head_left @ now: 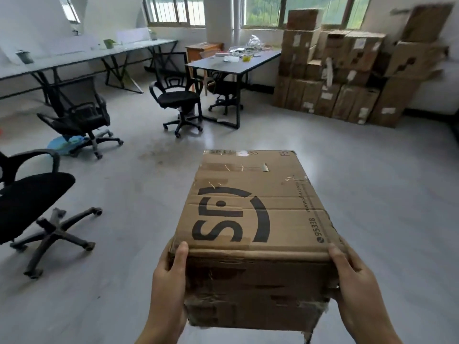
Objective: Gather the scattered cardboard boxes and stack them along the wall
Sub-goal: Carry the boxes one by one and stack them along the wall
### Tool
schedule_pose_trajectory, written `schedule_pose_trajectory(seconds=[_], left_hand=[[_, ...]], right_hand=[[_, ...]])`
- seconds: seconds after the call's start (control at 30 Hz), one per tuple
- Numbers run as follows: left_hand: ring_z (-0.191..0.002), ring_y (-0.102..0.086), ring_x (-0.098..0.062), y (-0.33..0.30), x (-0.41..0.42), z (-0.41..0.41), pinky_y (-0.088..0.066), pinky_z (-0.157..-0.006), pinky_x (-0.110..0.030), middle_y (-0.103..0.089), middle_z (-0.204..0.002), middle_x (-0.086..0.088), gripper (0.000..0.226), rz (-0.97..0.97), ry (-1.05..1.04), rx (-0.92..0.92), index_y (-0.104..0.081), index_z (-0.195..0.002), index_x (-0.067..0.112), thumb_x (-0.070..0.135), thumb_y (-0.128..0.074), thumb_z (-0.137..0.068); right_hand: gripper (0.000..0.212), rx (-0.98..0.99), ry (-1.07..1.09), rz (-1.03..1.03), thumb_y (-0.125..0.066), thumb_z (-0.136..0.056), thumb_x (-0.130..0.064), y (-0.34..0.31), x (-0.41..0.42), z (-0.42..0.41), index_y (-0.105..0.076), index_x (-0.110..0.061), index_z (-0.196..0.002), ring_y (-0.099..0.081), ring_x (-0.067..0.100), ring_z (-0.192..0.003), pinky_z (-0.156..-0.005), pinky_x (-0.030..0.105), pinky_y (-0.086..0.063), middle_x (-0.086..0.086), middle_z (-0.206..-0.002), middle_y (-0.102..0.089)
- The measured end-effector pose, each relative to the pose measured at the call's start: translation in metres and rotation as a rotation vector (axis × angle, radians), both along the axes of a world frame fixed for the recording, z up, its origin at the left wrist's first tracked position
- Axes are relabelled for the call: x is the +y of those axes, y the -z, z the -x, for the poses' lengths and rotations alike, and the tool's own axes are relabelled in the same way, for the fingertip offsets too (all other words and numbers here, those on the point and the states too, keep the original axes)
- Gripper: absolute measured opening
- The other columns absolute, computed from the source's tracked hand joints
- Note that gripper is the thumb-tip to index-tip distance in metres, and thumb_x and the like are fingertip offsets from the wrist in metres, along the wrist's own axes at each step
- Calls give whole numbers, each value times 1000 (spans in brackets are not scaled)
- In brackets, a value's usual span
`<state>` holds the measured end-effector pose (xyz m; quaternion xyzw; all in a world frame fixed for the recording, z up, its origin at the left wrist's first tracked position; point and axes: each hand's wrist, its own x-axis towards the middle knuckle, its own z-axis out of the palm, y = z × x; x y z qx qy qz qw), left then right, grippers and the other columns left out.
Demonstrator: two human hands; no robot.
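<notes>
My left hand (167, 276) and right hand (357, 281) grip the worn brown printed cardboard box (250, 219); its torn bottom may open before the brown box stack (347, 78) at one o'clock.

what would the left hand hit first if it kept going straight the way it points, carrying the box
Probably nothing soon: past the left hand gripping the brown printed cardboard box lies open grey floor, then likely the black swivel chair; depth is unclear.

Body in view: two bare hands and forearms only, left hand (169, 276) and right hand (352, 281). No sleeves, gloves, rings, watch or wristbands on the parts that show. Fingers (180, 254) have short plain nails where visible; forearms run out of frame at the bottom edge, so anything worn higher up can't be seen.
</notes>
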<state>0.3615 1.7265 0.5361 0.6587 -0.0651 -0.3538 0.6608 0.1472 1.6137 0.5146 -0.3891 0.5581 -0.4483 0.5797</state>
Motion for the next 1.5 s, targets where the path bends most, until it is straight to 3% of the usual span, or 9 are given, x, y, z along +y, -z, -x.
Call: schedule_pose_trajectory(seconds=[0.13,0.37,0.47,0.63,0.83,1.0,1.2,1.27,1.5], left_hand=[[-84,-60,-14,1,-68,1,-51,-88,-55,-66,-91,2,13,13,97,28,-61,-98,25,28,-49,-96],[-86,-58,-15,5,-212,-23,-50,-89,-56,-64,-94,1,21,7,220,31,-58,-112,23,30,-47,-96],[-86,-58,-15,-1,-289,-40,-50,-90,-55,-63,-95,2,12,25,298,13,-58,-99,29,31,-46,-96],[-82,-61,-11,-18,-408,-58,-53,-80,-45,-65,-92,4,12,80,393,2,-58,-96,30,28,-46,-97],[-62,-66,4,-24,-526,-62,-52,-77,-42,-67,-90,5,14,112,470,-40,-60,-100,26,25,-46,-97],[-74,-64,-2,-16,-635,-52,-53,-81,-45,-68,-89,6,14,104,504,-55,-61,-99,26,26,-48,-96],[-64,-66,0,-14,-786,-21,-54,-73,-42,-66,-88,4,15,110,496,-38,-60,-100,25,25,-45,-97],[-72,-63,-8,-20,-834,-9,-53,-69,-40,-63,-89,5,13,112,501,-25,-58,-100,27,26,-45,-97],[-84,-59,-9,-18,-984,7,-52,-76,-40,-64,-94,4,23,121,469,-4,-55,-117,21,27,-44,-98]], right_hand=[[27,15,91,-8,-56,-92,-31,6,-50,10,-60,-28,-119,-58,21,-88,-89,53,-50,-5,-100,-64],[35,20,232,5,-58,-91,-32,19,-173,-6,-61,-20,-123,-59,29,-104,-89,53,-48,5,-112,-65],[33,3,288,22,-56,-92,-33,18,-237,-19,-61,-22,-123,-59,28,-103,-87,52,-51,3,-110,-65],[27,-59,386,54,-55,-93,-28,-1,-332,-32,-61,-24,-119,-61,25,-93,-69,36,-50,-1,-102,-66],[22,-88,451,90,-54,-94,-26,-13,-429,-32,-60,-27,-114,-61,17,-90,-81,43,-51,-4,-101,-66],[19,-78,493,102,-54,-93,-27,-3,-530,-21,-61,-27,-111,-60,18,-85,-57,30,-50,-5,-97,-66],[29,-62,470,100,-54,-93,-28,-3,-684,10,-60,-22,-121,-61,20,-97,-91,51,-50,-2,-105,-66],[32,-56,448,91,-54,-93,-32,-10,-735,20,-59,-24,-123,-61,23,-100,-90,52,-51,0,-109,-65],[32,-42,400,103,-53,-93,-30,-20,-886,35,-59,-24,-124,-61,21,-100,-89,50,-52,-1,-110,-66]])
